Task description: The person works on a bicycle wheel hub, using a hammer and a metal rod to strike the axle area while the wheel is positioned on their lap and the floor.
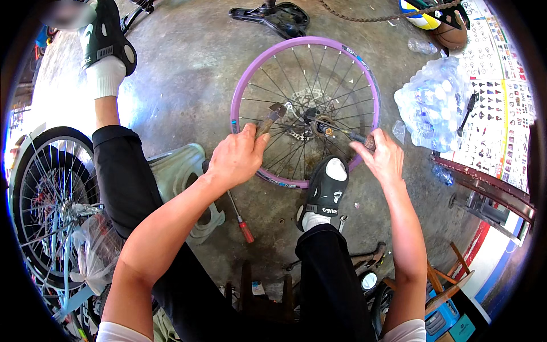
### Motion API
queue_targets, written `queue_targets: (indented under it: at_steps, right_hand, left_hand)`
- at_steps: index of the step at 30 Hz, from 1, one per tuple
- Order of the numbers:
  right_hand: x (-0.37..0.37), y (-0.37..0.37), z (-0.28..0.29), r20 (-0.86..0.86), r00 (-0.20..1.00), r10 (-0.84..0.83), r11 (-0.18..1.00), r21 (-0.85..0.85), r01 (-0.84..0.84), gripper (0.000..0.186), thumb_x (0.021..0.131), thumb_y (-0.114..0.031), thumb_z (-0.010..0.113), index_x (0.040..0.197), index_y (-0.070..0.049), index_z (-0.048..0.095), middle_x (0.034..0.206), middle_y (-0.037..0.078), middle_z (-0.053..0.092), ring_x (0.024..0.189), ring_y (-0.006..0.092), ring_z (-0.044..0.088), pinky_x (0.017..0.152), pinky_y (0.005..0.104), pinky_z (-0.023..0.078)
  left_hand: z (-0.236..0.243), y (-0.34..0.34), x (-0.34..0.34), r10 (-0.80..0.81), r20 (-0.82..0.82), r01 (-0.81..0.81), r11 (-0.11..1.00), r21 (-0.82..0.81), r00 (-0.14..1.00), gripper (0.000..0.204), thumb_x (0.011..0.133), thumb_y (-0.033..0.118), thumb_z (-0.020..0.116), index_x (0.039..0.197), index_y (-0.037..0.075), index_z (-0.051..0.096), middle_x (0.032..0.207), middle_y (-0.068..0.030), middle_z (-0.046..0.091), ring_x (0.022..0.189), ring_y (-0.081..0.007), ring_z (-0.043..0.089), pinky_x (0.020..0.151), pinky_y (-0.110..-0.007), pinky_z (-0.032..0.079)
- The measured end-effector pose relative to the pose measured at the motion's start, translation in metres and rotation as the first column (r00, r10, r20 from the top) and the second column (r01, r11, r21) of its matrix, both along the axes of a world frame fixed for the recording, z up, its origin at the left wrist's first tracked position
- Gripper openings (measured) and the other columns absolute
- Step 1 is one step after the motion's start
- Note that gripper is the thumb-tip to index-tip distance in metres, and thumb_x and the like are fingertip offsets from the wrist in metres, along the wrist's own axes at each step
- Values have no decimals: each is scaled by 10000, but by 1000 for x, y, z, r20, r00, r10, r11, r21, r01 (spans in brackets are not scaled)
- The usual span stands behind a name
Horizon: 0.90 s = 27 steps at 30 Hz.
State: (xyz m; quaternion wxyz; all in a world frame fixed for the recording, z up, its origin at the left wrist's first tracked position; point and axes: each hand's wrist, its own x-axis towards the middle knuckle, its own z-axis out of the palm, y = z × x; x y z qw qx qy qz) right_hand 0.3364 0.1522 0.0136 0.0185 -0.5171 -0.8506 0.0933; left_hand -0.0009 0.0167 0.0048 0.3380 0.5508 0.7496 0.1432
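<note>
A purple bicycle rim (251,73) with dark spokes lies flat on the concrete floor, a perforated disc at its middle. My left hand (236,155) is closed around a hammer, its worn metal head (277,110) over the left spokes. In my right hand (382,155) is a screwdriver-like tool with a dark handle (359,137). Its thin shaft slants toward the wheel hub (323,126); whether the tip touches it I cannot tell. My right shoe (326,191) is at the rim's near edge and hides part of it.
A red-handled screwdriver (245,231) and a pale plastic stool (185,162) lie left of the wheel. Beyond it is a black saddle (273,18). Packed bottles (436,102) stand right, near a printed chart (501,114). A small wrench (342,222) and another hammer (373,256) lie nearer me.
</note>
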Motion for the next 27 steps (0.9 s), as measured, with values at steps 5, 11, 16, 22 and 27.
queue_targets:
  at_steps: [5,11,16,22,27]
  right_hand:
    - [-12,15,11,213,974,-74,974,-196,117,693,826,-709,732,727,-28,653,707,201,697,726,397,724,605,486,541]
    - [-17,61,22,210,972,-109,721,-657,222,799,805,-813,680,674,-25,669,600,122,634,560,254,647,519,377,485]
    - [-25,101,16,197,969,-148,521,-818,245,719,818,-747,738,681,-47,649,577,30,558,518,156,551,487,346,422]
    - [-34,43,16,-15,997,81,969,-231,-83,560,856,-618,758,837,-73,634,697,139,668,648,372,672,595,472,494]
    - [-25,-50,-18,-205,917,-343,932,-194,305,427,950,-465,730,1132,-91,631,793,145,704,720,371,703,671,470,546]
  left_hand:
    - [8,2,1,21,19,-20,998,-59,1000,377,1049,367,560,1162,7,549,859,-295,685,844,-526,654,743,-615,489]
    - [10,2,1,18,10,-17,998,-61,1000,380,1046,367,563,1161,5,549,857,-299,685,839,-532,651,738,-628,487]
    - [3,1,0,-15,-4,15,997,-70,1000,390,1048,373,556,1164,1,552,865,-300,688,856,-533,654,761,-627,492]
    - [20,6,-4,44,28,-38,986,-161,999,395,1049,381,548,1179,8,556,876,-301,687,878,-531,655,775,-623,498]
    - [16,6,4,46,31,-42,991,-124,998,392,1048,384,550,1193,20,553,888,-299,689,888,-523,657,787,-627,500]
